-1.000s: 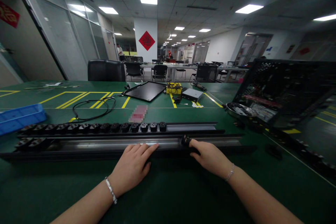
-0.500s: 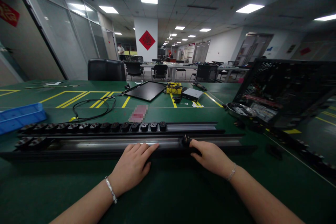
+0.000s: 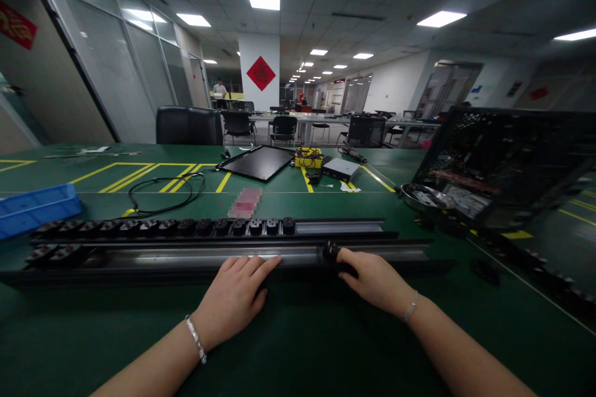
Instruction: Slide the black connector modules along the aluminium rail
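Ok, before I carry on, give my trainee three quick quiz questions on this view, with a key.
1. Which hand holds a black part?
2. True or false: the blue tray lies left of the gray box.
3. Which bears more black parts, the near rail or the far rail?

Key: 1. The right hand. 2. True. 3. The far rail.
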Tool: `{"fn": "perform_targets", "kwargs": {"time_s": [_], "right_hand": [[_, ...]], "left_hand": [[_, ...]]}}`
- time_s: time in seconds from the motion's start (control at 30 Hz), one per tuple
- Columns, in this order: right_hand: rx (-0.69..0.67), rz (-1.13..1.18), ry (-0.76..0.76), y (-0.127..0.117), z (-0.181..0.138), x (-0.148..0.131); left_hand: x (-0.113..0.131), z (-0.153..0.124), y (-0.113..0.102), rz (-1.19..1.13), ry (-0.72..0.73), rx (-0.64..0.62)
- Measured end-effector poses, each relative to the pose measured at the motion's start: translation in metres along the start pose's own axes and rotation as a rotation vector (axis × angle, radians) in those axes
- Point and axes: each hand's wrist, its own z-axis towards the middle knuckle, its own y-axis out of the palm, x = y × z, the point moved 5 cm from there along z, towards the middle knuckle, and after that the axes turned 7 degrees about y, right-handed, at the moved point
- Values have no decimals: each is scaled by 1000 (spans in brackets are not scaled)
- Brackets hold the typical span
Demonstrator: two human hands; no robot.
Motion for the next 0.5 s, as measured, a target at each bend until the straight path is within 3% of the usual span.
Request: {"fn": "perform_targets", "kwargs": {"time_s": [0.5], "right_hand": [[-12,16,7,-1,1,0]], "left_hand": [[1,0,-2,0,0,0]]}}
